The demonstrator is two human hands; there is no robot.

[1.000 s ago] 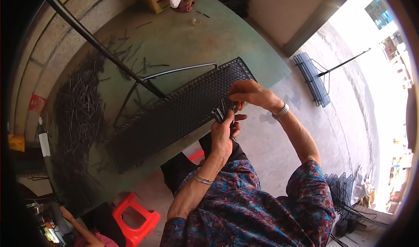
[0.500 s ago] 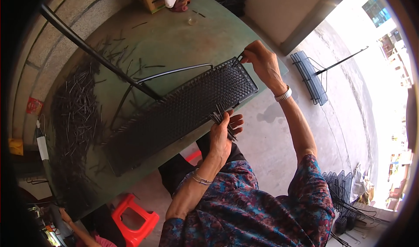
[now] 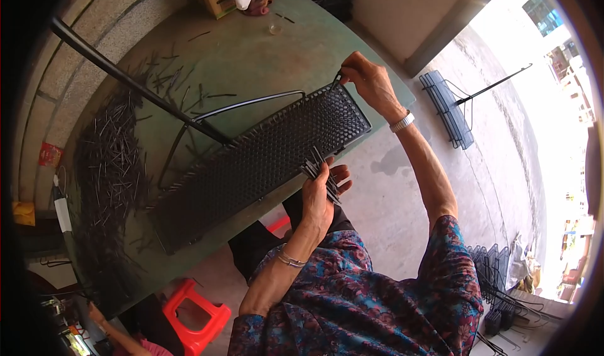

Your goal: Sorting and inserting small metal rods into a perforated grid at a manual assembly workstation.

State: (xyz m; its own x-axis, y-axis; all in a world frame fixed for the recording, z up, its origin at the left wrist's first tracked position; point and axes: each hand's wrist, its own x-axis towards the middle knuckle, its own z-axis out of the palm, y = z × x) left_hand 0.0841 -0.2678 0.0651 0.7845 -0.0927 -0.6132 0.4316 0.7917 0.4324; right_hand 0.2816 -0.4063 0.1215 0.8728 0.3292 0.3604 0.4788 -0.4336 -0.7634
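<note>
Left hand [image 3: 318, 195] hovers at the near edge of the green desk [image 3: 251, 60], its grip clamped around a small bundle of dark pins [image 3: 321, 175], tips fanned out toward the far side. Right hand [image 3: 371, 82] is stretched out to the far right corner of the long black perforated tray [image 3: 258, 164], fingertips pinched together on a single pin [image 3: 336, 79] right at the tray's rim. The tray lies diagonally across the desk, running from near left to far right. A bent black wire frame [image 3: 251, 102] sits just beyond it, and a long dark bar [image 3: 135, 82] crosses above. Off to the left, a big heap of loose pins [image 3: 110, 167] is scattered over the desk.
</note>
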